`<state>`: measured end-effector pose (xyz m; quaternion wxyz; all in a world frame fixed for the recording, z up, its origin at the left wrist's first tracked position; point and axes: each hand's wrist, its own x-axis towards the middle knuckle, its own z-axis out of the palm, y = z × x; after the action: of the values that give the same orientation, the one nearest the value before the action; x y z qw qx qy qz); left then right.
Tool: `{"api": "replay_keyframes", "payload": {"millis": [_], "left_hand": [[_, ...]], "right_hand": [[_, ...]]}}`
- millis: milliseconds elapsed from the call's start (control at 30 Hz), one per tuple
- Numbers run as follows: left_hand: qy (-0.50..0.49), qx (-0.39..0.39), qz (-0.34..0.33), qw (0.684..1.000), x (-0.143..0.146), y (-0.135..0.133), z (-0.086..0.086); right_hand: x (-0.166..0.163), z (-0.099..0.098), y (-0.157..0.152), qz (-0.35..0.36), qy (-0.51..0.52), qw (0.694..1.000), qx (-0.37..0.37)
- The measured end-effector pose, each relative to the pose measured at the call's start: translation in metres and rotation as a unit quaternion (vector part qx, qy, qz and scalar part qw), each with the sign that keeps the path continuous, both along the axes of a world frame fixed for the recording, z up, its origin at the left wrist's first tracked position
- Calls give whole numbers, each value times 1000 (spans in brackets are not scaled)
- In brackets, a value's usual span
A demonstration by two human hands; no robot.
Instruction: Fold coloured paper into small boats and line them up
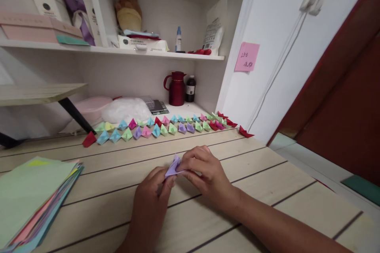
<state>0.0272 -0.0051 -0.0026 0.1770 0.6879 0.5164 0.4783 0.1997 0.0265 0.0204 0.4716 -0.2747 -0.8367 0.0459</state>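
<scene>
My left hand [151,193] and my right hand [202,170] meet over the middle of the wooden table [267,174]. Both pinch a small folded piece of purple paper [173,167] held just above the tabletop. The left fingers grip its lower left edge, and the right fingers close on its right side. Behind the hands, several folded paper boats [160,126] in red, blue, green, pink and purple stand in rows along the table's far edge.
A stack of coloured paper sheets [32,193], green on top, lies at the near left. A red jug [176,88] and dark bottle [190,88] stand at the back. Shelves [118,50] with boxes hang above. A pink note [247,56] sticks to the wall.
</scene>
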Motion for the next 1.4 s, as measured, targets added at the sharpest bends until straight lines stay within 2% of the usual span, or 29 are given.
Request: {"api": "replay_keyframes", "payload": {"millis": [200,400,567,733,867,967,1067,1133,1200,1300,1400], "left_hand": [[9,22,5,1000,1,1,0],[17,27,2,999,-1,-1,-5],[89,86,21,992,-4,3,-8],[241,233,70,940,-6,4,-6],[322,284,80,900,-6,2,-1],[342,311,85,883,-5,1,4],[301,332,122,886,-5,2,6],[237,319,144,906,-7,4,4],[150,281,146,936,-9,6,1],[80,217,108,967,-10,8,-3],[78,213,63,972,-6,5,-2]], "right_hand": [[-2,-3,0,0,36,998,-58],[-4,-2,1,6,23,996,-86],[-4,-2,2,8,32,996,-88],[-3,-4,5,-12,42,997,-61],[-2,-5,4,-35,11,999,1],[-2,-6,3,-61,18,998,26],[-1,-8,5,-39,82,995,-43],[1,-9,9,3,144,981,-133],[2,-12,15,46,209,953,-213],[2,-15,22,107,284,901,-310],[-1,-15,21,153,313,867,-357]]}}
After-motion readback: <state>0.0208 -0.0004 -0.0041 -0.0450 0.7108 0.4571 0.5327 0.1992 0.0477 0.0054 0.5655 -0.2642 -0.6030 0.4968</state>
